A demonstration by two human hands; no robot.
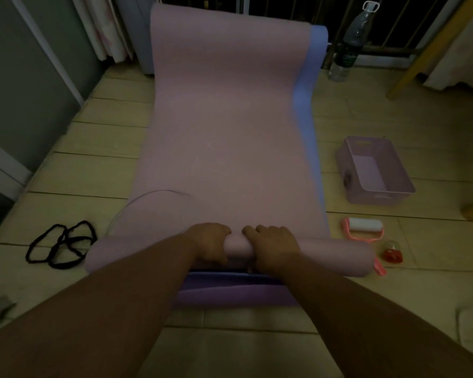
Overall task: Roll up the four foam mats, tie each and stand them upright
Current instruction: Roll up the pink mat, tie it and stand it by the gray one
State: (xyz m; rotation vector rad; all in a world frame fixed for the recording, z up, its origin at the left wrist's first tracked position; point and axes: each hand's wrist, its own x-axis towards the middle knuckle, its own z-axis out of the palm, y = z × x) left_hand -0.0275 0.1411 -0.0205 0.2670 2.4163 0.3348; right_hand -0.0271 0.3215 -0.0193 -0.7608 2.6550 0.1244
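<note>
A pink foam mat [224,118] lies unrolled on the floor, its far end curving up against the wall. Its near end is wound into a roll [333,255] lying crosswise in front of me. My left hand [210,245] and my right hand [273,246] grip the middle of that roll side by side, fingers curled over its top. A blue mat [309,110] shows under the pink one along its right edge. A purple mat [230,294] lies flat beneath, nearest to me. Black elastic ties [60,245] lie on the floor to the left.
A pink plastic basket [377,173] stands on the floor at right. A pink-handled lint roller [365,226] and a small red object [393,253] lie near the roll's right end. A clear bottle [350,45] stands at the back right by a wooden leg [426,50].
</note>
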